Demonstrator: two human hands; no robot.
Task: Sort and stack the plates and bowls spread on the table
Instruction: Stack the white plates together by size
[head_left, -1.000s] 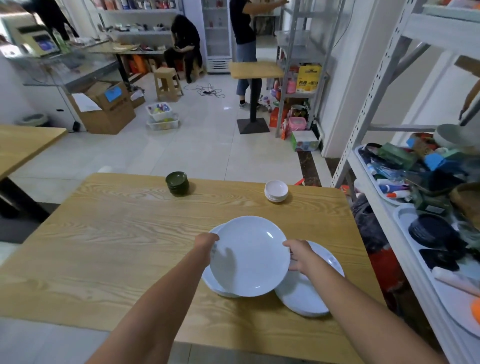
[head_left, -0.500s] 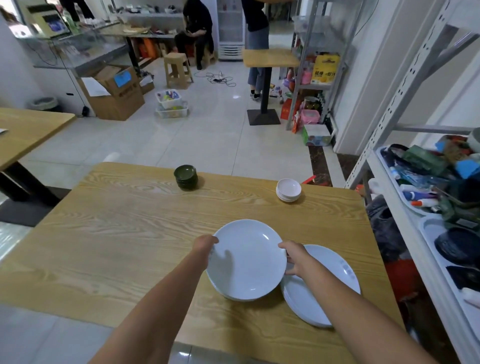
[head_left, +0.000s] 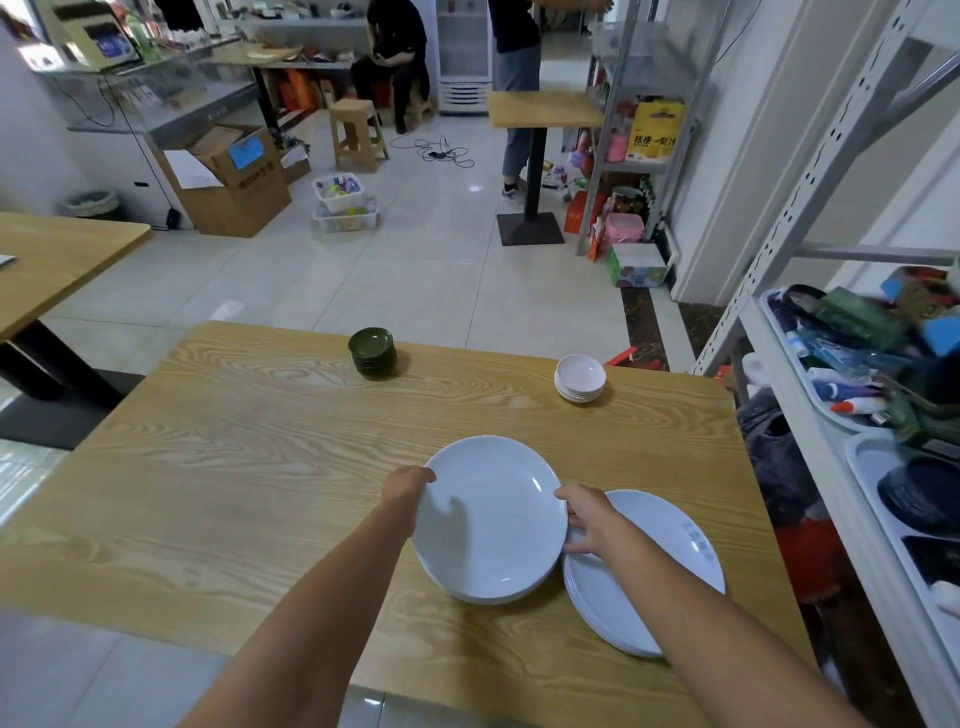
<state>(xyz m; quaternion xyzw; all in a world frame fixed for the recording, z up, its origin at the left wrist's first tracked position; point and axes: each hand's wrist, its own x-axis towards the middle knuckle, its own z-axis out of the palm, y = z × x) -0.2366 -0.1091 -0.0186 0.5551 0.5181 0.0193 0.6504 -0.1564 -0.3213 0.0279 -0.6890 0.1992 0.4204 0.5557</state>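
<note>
- White plate (head_left: 493, 519) is in the lower centre of the frame, held level by both hands over a stack of matching plates (head_left: 488, 600) whose rims show beneath its near edge. Whether it has settled onto them cannot be told.
- The left hand (head_left: 410, 488) grips the plate's left rim with the thumb on the top edge. Its fingers are hidden under the plate.
- The right hand (head_left: 587, 517) holds the right rim, thumb on top and fingers curled in below the edge.
- A second stack of white plates (head_left: 670, 566) lies just to the right, toward the lower right of the frame. Its left part passes under the right hand.
- A stack of dark green bowls (head_left: 372, 353) stands at the far edge of the wooden table (head_left: 234, 467), left of centre. A stack of small white bowls (head_left: 580, 378) stands at the same edge, right of centre, well apart from the green ones.
- A metal shelving rack (head_left: 810, 171) with cluttered trays fills the right edge.
- Along the top are a cardboard box (head_left: 228, 176), a stool (head_left: 358, 132), a seated person (head_left: 395, 47) and a standing person (head_left: 517, 78) by a pedestal table (head_left: 540, 106).
</note>
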